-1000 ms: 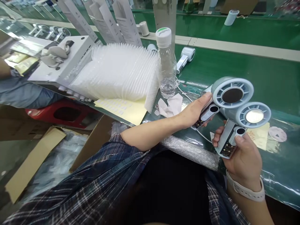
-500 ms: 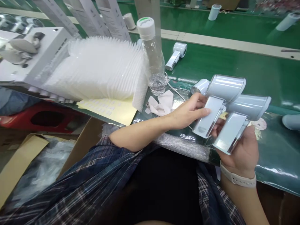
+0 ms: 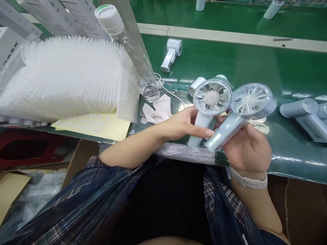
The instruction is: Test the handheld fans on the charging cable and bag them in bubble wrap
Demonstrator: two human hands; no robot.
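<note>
Two pale blue handheld fans are held side by side above the bench, their round fronts tilted up towards me so the clear blades show. My left hand point(image 3: 182, 125) is closed around the handle of the left fan point(image 3: 212, 98), with the thumb across it reaching to the other handle. In my right hand point(image 3: 246, 151) is the right fan point(image 3: 249, 100), gripped from behind and the right side; most of those fingers are hidden. The two fan heads overlap or touch at their edges.
Bubble-wrap sleeves point(image 3: 68, 75) are stacked at the left, beside a tilted water bottle point(image 3: 133, 61). A yellow sticker sheet point(image 3: 107, 129) and crumpled paper point(image 3: 158, 110) lie near the bench edge. Another fan point(image 3: 171, 54) rests on the green surface; more fans point(image 3: 300, 108) lie right.
Both fans have been turned over from their backs to show their blade fronts. My view has swung right, and more fans appear at the right edge.
</note>
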